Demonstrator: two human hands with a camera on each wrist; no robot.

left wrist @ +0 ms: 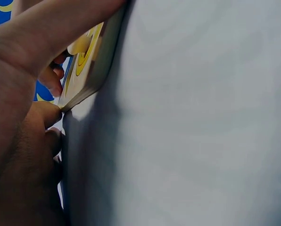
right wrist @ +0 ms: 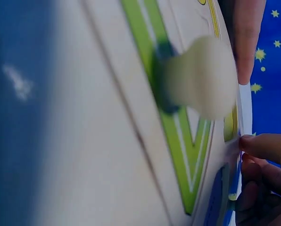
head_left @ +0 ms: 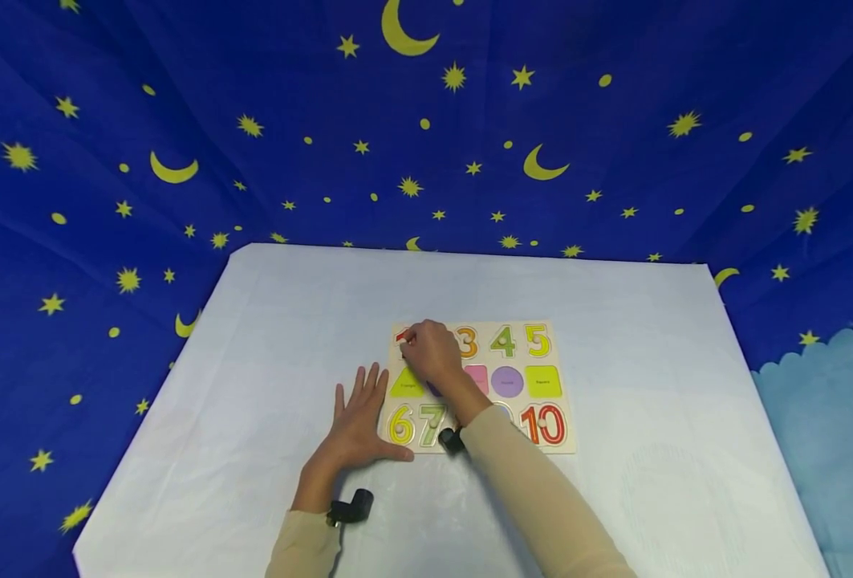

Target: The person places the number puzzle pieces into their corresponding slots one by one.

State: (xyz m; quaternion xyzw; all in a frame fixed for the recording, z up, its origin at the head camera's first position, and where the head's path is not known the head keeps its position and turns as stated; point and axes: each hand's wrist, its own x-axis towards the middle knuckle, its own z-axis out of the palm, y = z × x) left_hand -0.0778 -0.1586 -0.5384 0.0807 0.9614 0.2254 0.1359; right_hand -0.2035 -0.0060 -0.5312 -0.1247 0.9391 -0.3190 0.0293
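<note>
A wooden number puzzle board (head_left: 482,408) lies flat on the table, with knobbed number pieces in its top and bottom rows. My right hand (head_left: 433,351) reaches over its upper left corner, fingertips curled and pinching the red number 1 piece (head_left: 401,336). That hand hides the place of the 2, and the wrist covers much of the 8 and 9. Along the board's left edge rests my left hand (head_left: 356,425), fingers spread and straight, thumb at the lower left corner. Close to the right wrist camera stands the wooden knob (right wrist: 204,77) of the green 7 (right wrist: 191,174).
Printed coloured shapes, such as a purple circle (head_left: 507,382) and a yellow-green square (head_left: 543,381), fill the middle row. The white-covered table (head_left: 289,313) extends around the board. A blue curtain (head_left: 289,96) with stars and moons hangs behind it.
</note>
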